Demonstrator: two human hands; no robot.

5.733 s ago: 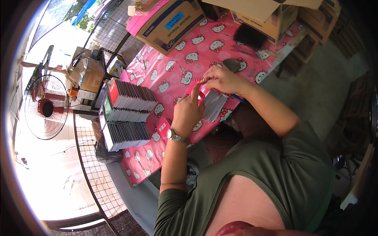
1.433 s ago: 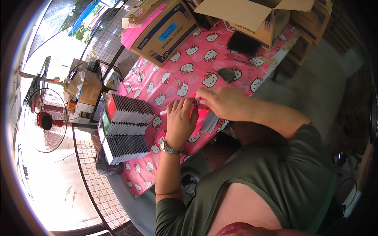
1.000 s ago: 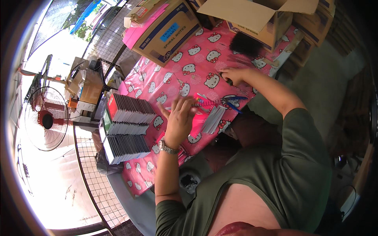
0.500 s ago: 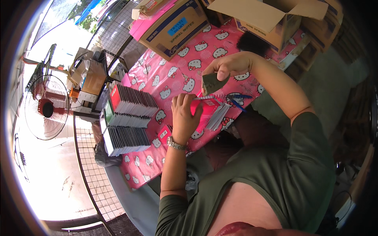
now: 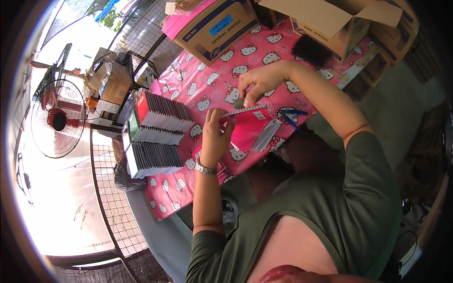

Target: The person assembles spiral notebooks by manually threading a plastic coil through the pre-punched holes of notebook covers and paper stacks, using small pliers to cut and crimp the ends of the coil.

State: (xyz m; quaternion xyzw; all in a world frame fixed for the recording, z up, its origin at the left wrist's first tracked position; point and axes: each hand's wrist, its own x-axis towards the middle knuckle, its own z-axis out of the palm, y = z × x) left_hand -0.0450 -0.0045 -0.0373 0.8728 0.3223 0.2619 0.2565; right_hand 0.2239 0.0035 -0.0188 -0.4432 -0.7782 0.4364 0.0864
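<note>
A red spiral notebook (image 5: 247, 128) lies on the pink table in front of me, its wire coil (image 5: 271, 106) running along the upper edge and past its right corner. My left hand (image 5: 218, 137), with a metal watch at the wrist, grips the notebook's left end, thumb on the cover and fingers at the coil edge. My right hand (image 5: 264, 84) pinches a small flat dark olive piece (image 5: 239, 103), seen nearly edge-on at the coil; I cannot tell its kind. Just right of the notebook rests a blue-handled tool (image 5: 292, 118). More notebook pages (image 5: 268, 137) show beneath the red cover.
Stacked notebooks with red (image 5: 163, 111), green and black (image 5: 153, 158) covers stand on the left. Cardboard boxes (image 5: 214, 35) line the far side, one open box (image 5: 325, 28) at far right near a black bristly object (image 5: 311, 50). A fan (image 5: 57, 119) stands beyond the table's left.
My right hand has lowered and turned, bringing the olive piece from above the notebook down to the coil. The left hand still holds the notebook, whose red cover now shows more.
</note>
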